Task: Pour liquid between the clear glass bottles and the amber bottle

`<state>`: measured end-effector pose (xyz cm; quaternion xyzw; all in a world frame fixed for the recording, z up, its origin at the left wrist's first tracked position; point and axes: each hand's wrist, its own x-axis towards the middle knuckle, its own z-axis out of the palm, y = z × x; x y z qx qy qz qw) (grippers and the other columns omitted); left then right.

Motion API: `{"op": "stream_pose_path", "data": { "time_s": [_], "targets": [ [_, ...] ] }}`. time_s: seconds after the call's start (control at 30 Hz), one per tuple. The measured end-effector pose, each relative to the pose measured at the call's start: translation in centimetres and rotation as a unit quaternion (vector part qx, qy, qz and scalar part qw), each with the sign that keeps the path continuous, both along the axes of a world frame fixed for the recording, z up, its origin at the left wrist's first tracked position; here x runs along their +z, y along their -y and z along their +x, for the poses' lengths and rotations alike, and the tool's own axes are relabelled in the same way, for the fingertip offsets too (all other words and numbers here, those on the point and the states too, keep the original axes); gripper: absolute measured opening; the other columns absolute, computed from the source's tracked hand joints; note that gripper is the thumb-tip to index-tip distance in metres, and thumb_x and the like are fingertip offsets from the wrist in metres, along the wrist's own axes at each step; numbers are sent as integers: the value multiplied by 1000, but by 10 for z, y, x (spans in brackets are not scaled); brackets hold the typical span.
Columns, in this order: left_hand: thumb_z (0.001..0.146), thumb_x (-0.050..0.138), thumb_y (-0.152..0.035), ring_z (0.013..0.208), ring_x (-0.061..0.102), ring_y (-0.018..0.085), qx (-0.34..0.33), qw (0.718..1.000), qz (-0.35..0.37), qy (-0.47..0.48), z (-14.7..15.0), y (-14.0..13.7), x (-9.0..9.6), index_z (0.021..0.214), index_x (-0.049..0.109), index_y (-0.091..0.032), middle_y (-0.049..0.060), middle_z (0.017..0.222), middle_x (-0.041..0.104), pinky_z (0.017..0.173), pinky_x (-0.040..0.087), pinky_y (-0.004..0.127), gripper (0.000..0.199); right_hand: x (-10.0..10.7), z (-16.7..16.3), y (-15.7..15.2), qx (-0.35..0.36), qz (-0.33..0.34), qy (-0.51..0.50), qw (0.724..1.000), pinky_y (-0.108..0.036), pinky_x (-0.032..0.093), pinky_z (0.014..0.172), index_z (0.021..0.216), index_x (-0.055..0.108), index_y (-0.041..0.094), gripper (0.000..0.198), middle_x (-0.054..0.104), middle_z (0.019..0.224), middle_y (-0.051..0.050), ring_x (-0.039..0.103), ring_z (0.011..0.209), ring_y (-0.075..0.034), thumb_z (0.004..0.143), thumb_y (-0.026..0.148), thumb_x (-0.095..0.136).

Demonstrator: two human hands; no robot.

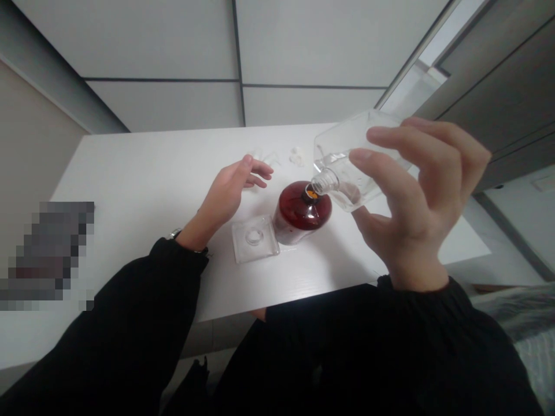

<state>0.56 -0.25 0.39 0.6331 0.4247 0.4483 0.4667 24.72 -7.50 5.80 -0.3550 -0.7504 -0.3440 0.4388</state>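
My right hand (425,185) grips a clear square bottle (364,138) with its fingers on one side and thumb below. The bottle is tilted, its threaded neck pointing down to the left at the mouth of a red-brown bottle (303,211). Whether the neck touches that mouth, I cannot tell. The red-brown bottle stands upright and uncapped on the table. To its left hovers my left hand (232,188), open, fingers loosely curved, with nothing seen in it. A second clear square container (255,251) with a round opening on top stands right beside the red-brown bottle.
Small whitish pieces (297,156) lie behind the red-brown bottle on the white table (143,190). A pixelated dark patch (47,248) covers something at the left. Pale panels (165,104) rise behind the table's far edge, and its front edge runs close to my body.
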Motion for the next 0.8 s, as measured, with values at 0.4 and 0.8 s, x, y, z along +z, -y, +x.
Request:
{"op": "stream_pose_path", "data": {
  "time_s": [0.4,0.8],
  "targets": [
    [107,43,-65,90,73,17,2,1000,-8,6,2,3,5,94,74,-18,10,109,78,90,58,31,58,-2,1,-2,39,-1,-16,999,-45,54,112,128,72,24,27,72,127,-6,65,125,-22,104,21,59],
    [105,44,-69,90,73,18,-6,1000,5,6,0,2,2,94,74,-19,10,111,79,91,59,32,60,0,-1,1,12,-2,-4,1000,-44,54,112,123,72,24,24,73,125,-5,66,121,-21,101,20,63]
  ]
}}
